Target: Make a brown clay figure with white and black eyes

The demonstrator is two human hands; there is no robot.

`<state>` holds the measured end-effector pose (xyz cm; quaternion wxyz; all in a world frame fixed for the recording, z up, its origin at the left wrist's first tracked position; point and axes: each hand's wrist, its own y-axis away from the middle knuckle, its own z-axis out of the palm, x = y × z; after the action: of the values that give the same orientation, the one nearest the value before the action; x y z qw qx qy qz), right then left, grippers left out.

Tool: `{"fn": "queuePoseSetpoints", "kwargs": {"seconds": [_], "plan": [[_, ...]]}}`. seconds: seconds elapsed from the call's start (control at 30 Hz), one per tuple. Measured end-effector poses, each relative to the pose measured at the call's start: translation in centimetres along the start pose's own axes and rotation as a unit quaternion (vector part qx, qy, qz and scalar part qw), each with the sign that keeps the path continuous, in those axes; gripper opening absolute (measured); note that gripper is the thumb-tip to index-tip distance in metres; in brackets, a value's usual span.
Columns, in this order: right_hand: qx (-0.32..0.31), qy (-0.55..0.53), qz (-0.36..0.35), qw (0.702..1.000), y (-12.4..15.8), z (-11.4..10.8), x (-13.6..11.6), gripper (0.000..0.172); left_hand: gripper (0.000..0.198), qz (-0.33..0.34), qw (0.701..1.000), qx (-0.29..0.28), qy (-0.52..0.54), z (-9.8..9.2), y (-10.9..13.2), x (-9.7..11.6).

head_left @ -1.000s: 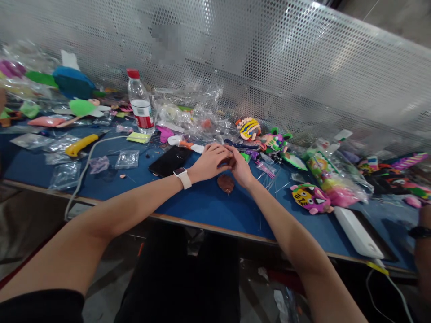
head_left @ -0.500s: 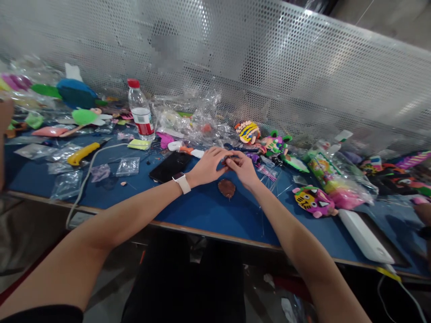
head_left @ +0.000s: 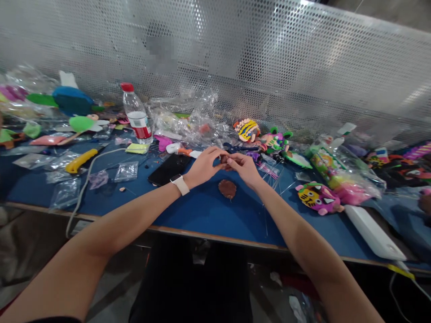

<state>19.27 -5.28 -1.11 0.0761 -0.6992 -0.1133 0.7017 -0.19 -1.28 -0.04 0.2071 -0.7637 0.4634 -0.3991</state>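
Above the blue table [head_left: 205, 213], my left hand [head_left: 207, 165] and my right hand [head_left: 245, 170] meet fingertip to fingertip. Their fingers are pinched around something small, mostly covered by the fingers, that I cannot make out. A flat brown disc, clay-like [head_left: 227, 189], lies on the table just below the hands, untouched. A black phone [head_left: 168, 169] rests left of my left hand, near the watch [head_left: 180, 184] on that wrist. Just beyond the fingers lies a dark-handled tool [head_left: 237, 148], partly hidden.
A water bottle [head_left: 137, 117], crumpled clear wrap [head_left: 191, 116] and a yellow cutter [head_left: 81, 161] lie to the left and back. Colourful clay figures [head_left: 318, 198] and a white device [head_left: 375, 233] are at right. A perforated metal panel [head_left: 215, 54] closes off the back.
The hands stay together over the same spot, and the fingers have shifted slightly around the small thing. The whole view has moved a little; the brown disc lies where it was.
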Motion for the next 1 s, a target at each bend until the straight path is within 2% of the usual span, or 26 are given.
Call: {"fn": "queuePoseSetpoints", "kwargs": {"seconds": [0.13,0.23,0.33,0.43,0.63,0.8,0.9,1.0], "plan": [[0.019,0.012,-0.017,1.0,0.0,-0.2,0.0,0.045,0.036,-0.075,0.991,0.03,0.107,-0.1,0.0,0.4],[0.018,0.002,-0.021,1.0,0.1,-0.2,-0.1,0.044,0.022,-0.093,0.985,0.037,0.138,-0.2,-0.1,0.4],[0.0,-0.006,-0.007,1.0,0.2,0.0,-0.2,0.045,0.012,-0.059,0.991,0.03,0.118,-0.4,-0.1,0.3],[0.006,0.004,-0.011,1.0,0.2,0.2,-0.1,0.046,0.012,-0.041,0.994,0.026,0.102,-0.4,-0.1,0.3],[0.013,-0.004,-0.023,1.0,0.1,0.3,-0.1,0.046,0.022,-0.047,0.996,0.026,0.072,-0.4,-0.1,0.5],[-0.012,0.025,-0.036,0.999,0.1,0.1,0.0,0.044,0.02,-0.074,0.995,-0.012,0.065,-0.2,0.0,0.1],[-0.012,0.044,-0.046,0.998,0.2,0.2,0.1,0.044,0.016,-0.085,0.995,-0.002,0.057,-0.1,0.0,-0.3],[0.009,0.085,-0.083,0.993,0.2,0.2,0.2,0.039,0.014,-0.086,0.995,0.018,0.056,-0.2,-0.2,-0.5]]}}
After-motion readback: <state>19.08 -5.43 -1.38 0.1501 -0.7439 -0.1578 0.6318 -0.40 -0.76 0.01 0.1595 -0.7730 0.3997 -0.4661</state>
